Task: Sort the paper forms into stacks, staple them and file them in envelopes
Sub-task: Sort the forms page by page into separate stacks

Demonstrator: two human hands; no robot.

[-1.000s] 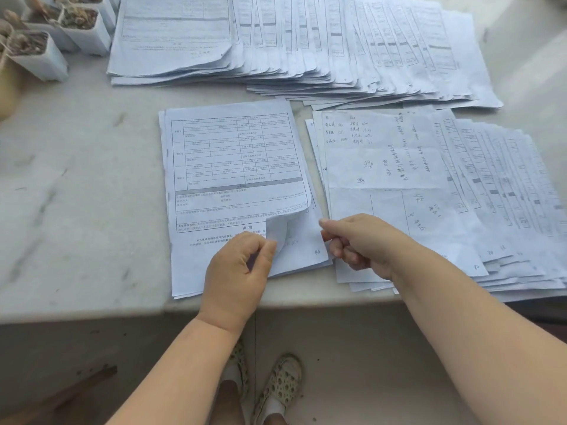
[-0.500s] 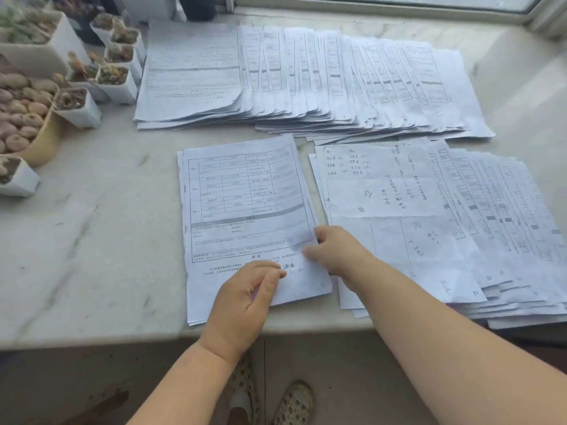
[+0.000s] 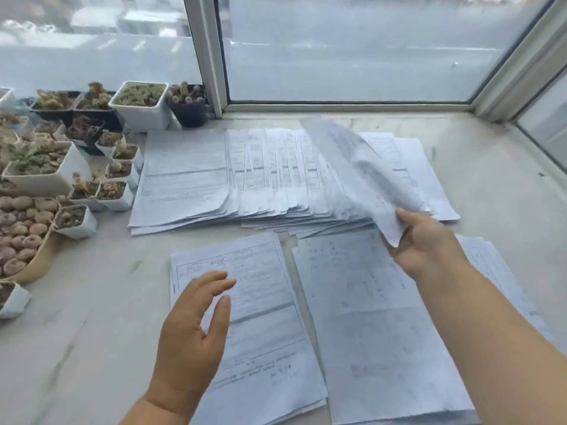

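- Head view: a person's right hand [image 3: 425,242] holds a single loose sheet [image 3: 365,179] by its near corner, fingers [image 3: 399,256] curled under the paper and thumb on top; the sheet, blurred and bowed, rises over the right part of the far fanned row of forms [image 3: 245,176].
- The left hand [image 3: 191,335] hovers with fingers apart and nearly straight, gripping nothing, above the left edge of the near-left stack [image 3: 264,317], a neat pile whose top page shows a printed table with ruled lines and small text near the bottom.
- Just to its right lies the near-right stack [image 3: 368,317], its top page pale with faint handwritten marks; the right forearm crosses its far right side, where more overlapped pages show.
- The far row lies on the marble counter [image 3: 92,332], sheets overlapping like shingles, each with a printed grid.
- Small white pots of succulents [image 3: 141,104] crowd the counter's left side, below the window frame [image 3: 208,53].
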